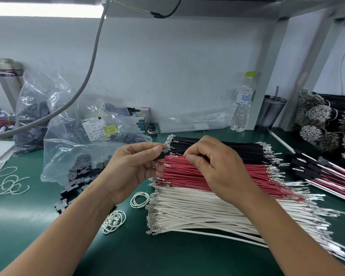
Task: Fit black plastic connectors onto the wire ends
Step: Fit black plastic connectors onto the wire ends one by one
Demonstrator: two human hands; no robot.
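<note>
My left hand point(135, 168) pinches a small black plastic connector point(162, 154) between thumb and fingers. My right hand point(213, 166) pinches a red wire end point(175, 155) with a metal terminal, held right at the connector's opening. Below lie three flat bundles on the green mat: black wires point(227, 149), red wires point(187, 176) and white wires point(197, 212), all with metal terminals at both ends. Loose black connectors point(78, 176) spill from a clear bag at the left.
Finished wire sets with black connectors point(317, 172) lie at the right. White rubber bands point(139, 199) lie on the green mat point(38, 206). Clear plastic bags point(72, 120), a water bottle point(242, 104), a steel flask point(7, 80) and a dark cup point(271, 112) stand at the back.
</note>
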